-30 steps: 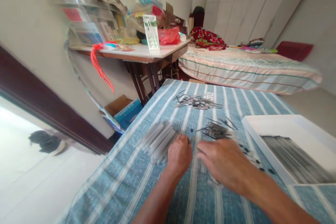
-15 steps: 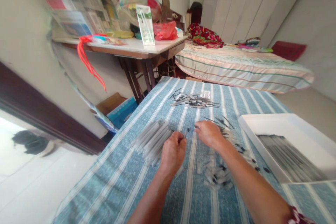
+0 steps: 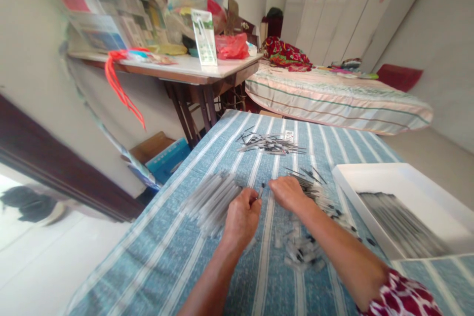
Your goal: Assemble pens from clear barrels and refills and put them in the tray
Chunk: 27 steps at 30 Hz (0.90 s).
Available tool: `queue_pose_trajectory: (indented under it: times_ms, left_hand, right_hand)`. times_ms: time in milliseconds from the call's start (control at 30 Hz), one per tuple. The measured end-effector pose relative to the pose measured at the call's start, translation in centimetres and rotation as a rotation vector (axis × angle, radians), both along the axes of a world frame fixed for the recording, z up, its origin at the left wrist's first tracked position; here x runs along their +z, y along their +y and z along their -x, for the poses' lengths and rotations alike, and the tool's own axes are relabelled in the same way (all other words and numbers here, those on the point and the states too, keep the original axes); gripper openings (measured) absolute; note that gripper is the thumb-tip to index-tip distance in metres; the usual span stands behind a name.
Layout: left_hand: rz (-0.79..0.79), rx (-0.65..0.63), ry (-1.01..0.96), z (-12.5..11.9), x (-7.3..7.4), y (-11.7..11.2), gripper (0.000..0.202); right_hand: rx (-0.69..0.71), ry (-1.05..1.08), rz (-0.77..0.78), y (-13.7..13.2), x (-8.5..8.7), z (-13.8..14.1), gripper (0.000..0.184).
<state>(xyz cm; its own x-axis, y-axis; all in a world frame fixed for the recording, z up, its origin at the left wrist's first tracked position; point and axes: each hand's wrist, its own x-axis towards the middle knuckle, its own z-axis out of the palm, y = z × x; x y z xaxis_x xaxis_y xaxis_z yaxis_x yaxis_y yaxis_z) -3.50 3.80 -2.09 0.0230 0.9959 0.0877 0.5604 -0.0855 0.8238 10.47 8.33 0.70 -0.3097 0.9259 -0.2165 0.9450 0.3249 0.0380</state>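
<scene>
Here, low in the middle of the frame, I see both hands close together over the striped worktop (image 3: 155, 256). The left hand (image 3: 240, 215) is curled, its fingertips pinched on a slim grey piece (image 3: 260, 191) that points toward the right hand (image 3: 289, 192). The right hand lies knuckles-up with its fingers bent down; I cannot tell whether it grips anything. A pile of pale tubes (image 3: 211, 200) sits just left of the left hand. Dark rods (image 3: 314, 181) lie just right of the right hand, and a white tray (image 3: 385, 177) is at the right edge.
</scene>
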Motion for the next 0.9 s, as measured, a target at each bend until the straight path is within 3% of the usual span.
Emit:
queue_pose_trajectory:
  times_ms: [200, 400, 533, 733, 900]
  left_hand:
    - [-0.012, -0.037, -0.027, -0.1, 0.0, -0.2, 0.005]
    - [-0.023, -0.091, -0.092, -0.3, 0.2, -0.4, 0.005]
    - [0.053, -0.113, -0.216, -0.7, 0.8, -0.5, 0.004]
    - [0.204, -0.141, -0.422, -1.4, 2.0, -1.0, 0.002]
    - [0.234, -0.165, -0.474, -1.5, 2.3, -1.2, 0.002]
  right_hand:
    - [0.05, 0.016, -0.169, -1.2, -0.3, -1.6, 0.031]
    - [0.186, 0.159, -0.495, -2.6, -0.8, -3.4, 0.026]
    - [0.237, 0.26, -0.62, -3.2, -0.4, -4.0, 0.024]
    - [0.278, 0.085, -0.667, -3.9, 0.6, -4.4, 0.016]
    - [0.309, -0.02, -0.57, -4.2, 1.1, -4.3, 0.016]
